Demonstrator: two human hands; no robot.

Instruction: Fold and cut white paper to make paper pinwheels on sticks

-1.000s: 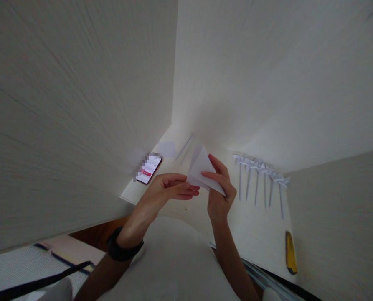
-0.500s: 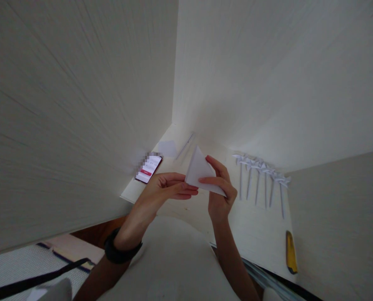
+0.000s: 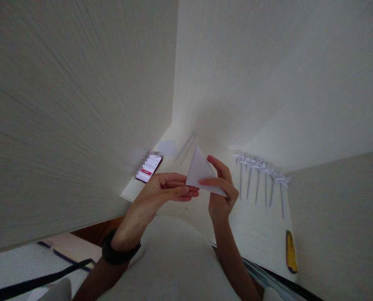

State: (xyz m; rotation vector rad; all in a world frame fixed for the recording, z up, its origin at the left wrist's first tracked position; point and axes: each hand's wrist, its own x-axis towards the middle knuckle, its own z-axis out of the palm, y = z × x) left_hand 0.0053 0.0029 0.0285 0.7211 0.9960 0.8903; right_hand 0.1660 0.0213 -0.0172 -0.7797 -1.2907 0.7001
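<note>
Nearest the camera, the person's two forearms rise over a pale lap, a dark band on the left wrist. The left hand (image 3: 166, 190) lies palm up, fingers curled in, their tips pressed against the lower left corner of a folded white paper triangle (image 3: 199, 171). The right hand (image 3: 221, 190) meets it from the other side: thumb on the near face, index finger behind, pinching the lower edge, so both hands are closed on the sheet and it is held in the air just above the white desk (image 3: 252, 234).

That paper looks feather-light and thin, stiffened a little by its fold but ready to crease or buckle anywhere it is squeezed hard. The safest hold is probably along the folded edge and at the corners, with fingertips only, as it is held here; a damp or heavy grip would likely mar it.

Further right on the desk lies a yellow utility knife (image 3: 291, 252). Beyond that, a row of paper pinwheels (image 3: 261, 175) on slim stems rests side by side, well apart from the hands. To the left a phone (image 3: 148, 168) lies with its screen lit, and past it a thin stick (image 3: 185, 145) lies near the corner of the walls.
</note>
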